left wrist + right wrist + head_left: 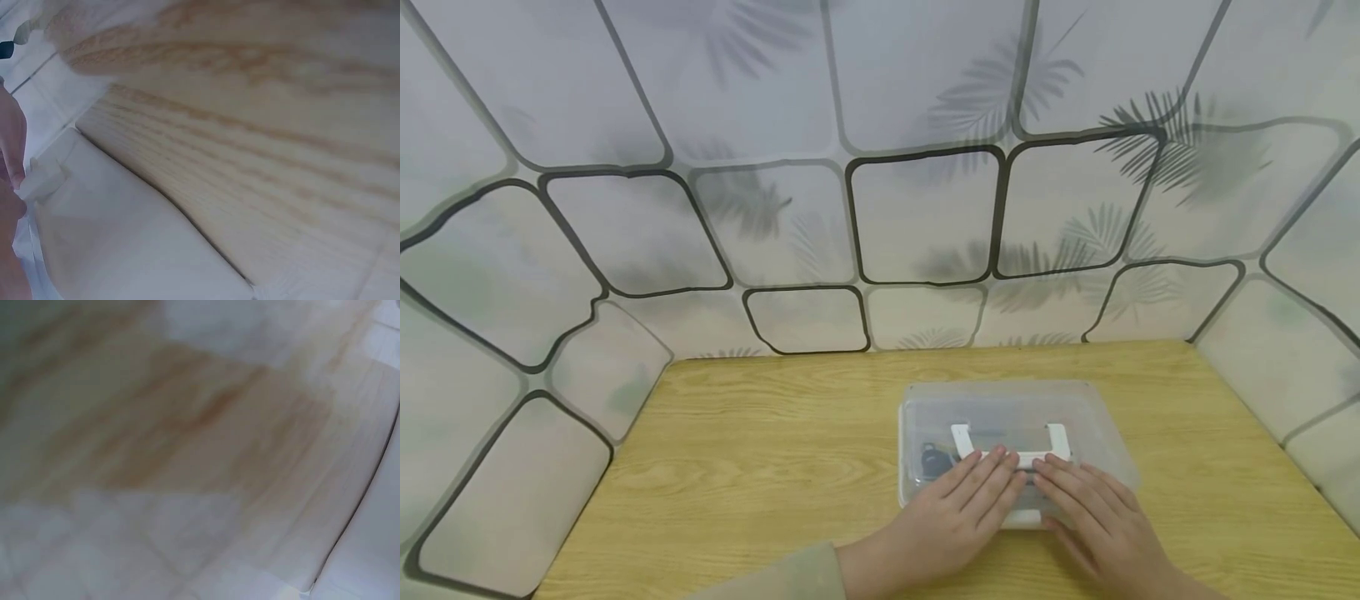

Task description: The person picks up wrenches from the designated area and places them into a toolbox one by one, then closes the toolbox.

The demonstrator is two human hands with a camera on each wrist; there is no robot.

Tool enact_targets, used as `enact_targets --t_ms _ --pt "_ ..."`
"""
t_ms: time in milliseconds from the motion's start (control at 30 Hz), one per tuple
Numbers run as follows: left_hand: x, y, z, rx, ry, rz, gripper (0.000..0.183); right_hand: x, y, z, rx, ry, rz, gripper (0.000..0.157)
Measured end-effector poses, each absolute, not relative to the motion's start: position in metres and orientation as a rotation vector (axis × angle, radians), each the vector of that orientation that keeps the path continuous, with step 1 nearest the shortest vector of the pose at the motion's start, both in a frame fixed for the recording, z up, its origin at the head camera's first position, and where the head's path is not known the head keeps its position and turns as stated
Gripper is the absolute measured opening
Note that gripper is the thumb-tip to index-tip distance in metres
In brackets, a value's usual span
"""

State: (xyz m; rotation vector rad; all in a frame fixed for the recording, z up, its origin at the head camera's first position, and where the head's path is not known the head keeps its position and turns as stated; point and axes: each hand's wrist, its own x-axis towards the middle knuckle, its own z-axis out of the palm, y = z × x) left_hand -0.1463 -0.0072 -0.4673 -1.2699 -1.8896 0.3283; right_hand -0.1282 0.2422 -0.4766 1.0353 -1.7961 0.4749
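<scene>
A clear plastic case [1022, 404] with a white handle [1058, 437] lies on the wooden table. Through its lid a dark blue item [934, 460] shows, blurred by the plastic. My left hand [958, 512] lies over the front left part of the case, fingers extended and fingertips at the handle's grip bar. From the other side my right hand [1101, 508] rests on the front right part, its straight fingers also reaching the bar. The fingertips of both hands are close together there. In the left wrist view, only part of a hand [9, 162] appears at the left edge.
The wood-grain table [760, 450] spreads out left of the case. Pale wall covering [925, 217] with dark outlines and leaf prints encloses the table at the back and both sides. Both wrist views are mostly blurred table surface.
</scene>
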Motion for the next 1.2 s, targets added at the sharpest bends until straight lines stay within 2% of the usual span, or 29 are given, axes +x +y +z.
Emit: enact_targets --t_ms 1200 --pt "-0.1475 -0.0102 -0.4590 -1.310 -1.875 0.296 0.043 -0.1281 0.2489 -0.4797 1.079 -1.800 0.488 0.043"
